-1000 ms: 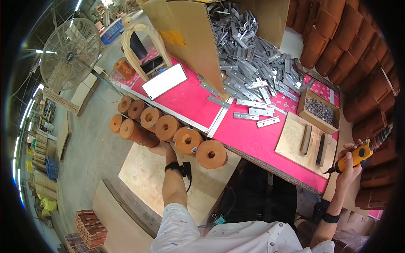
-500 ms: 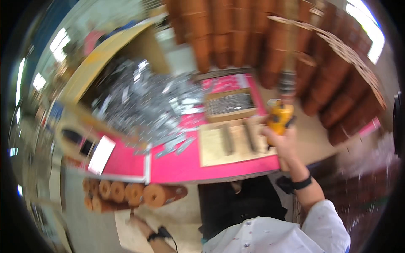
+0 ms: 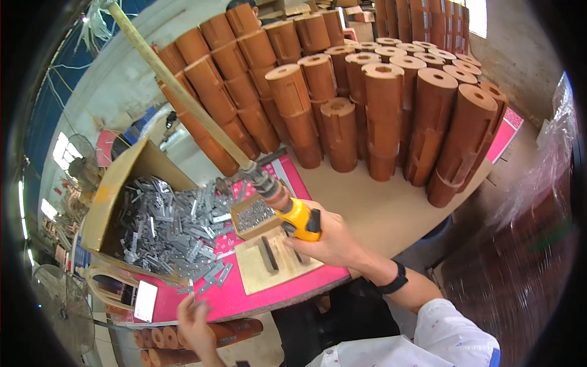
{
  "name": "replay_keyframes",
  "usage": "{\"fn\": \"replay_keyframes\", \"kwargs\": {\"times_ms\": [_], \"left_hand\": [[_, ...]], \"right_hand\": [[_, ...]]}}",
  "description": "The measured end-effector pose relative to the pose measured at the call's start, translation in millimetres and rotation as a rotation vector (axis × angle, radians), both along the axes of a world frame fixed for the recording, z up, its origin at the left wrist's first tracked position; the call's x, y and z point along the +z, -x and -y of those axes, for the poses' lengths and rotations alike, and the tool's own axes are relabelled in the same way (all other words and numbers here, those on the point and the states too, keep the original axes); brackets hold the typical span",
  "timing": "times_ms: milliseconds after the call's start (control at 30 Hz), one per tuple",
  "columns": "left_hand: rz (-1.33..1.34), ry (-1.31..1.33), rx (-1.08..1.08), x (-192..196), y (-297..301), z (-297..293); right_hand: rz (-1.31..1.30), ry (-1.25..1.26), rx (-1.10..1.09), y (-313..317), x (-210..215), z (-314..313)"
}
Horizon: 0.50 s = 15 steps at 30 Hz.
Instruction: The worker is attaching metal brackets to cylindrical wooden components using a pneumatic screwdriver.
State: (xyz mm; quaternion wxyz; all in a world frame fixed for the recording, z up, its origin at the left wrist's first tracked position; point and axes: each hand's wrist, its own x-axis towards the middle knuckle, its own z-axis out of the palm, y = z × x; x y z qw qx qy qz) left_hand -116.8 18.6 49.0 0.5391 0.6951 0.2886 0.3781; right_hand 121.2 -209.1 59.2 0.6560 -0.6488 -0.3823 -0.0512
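My right hand [image 3: 330, 237] is closed around a yellow power tool [image 3: 299, 219] with a black trigger. A black and orange-brown coupling joins the tool to a long tan pole or hose [image 3: 177, 88] running to the upper left. Below the tool, a wooden board [image 3: 251, 279] carries two dark bars [image 3: 268, 254], the right one partly behind my hand. My left hand [image 3: 197, 321] is at the table's front edge, close to loose flat grey metal pieces [image 3: 208, 276]. Motion smears its fingers, so I cannot make out whether it grips anything.
A cardboard box [image 3: 101, 208] on its side spills metal pieces across the pink tabletop [image 3: 293, 292]. A small carton [image 3: 249, 227] holds tiny metal parts. Many reddish-brown cylinders [image 3: 384, 131] stand at the back and right; more lie below the table. A white-screened phone [image 3: 145, 301] lies front left.
My left hand has risen from beside the cylinders below the table to its front edge. The yellow tool stays in my right hand, its pole now slanting left. The view has shifted.
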Motion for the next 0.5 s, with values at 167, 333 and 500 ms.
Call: {"fn": "replay_keyframes", "kwargs": {"times_ms": [167, 333, 500], "left_hand": [[-0.107, -0.115, -0.760, 50.6, -179.7, 42.7], [0.073, -0.428, -0.641, 84.2, -356.5, 62.3], [0.163, -0.308, -0.614, 87.4, -428.3, 50.5]], "right_hand": [[-0.037, 0.069, -0.068, -8.8, 16.8, 43.6], [0.035, 0.097, -0.150, -19.9, 19.7, 75.9], [0.015, 0.113, -0.128, -23.3, 25.7, 92.1]]}}
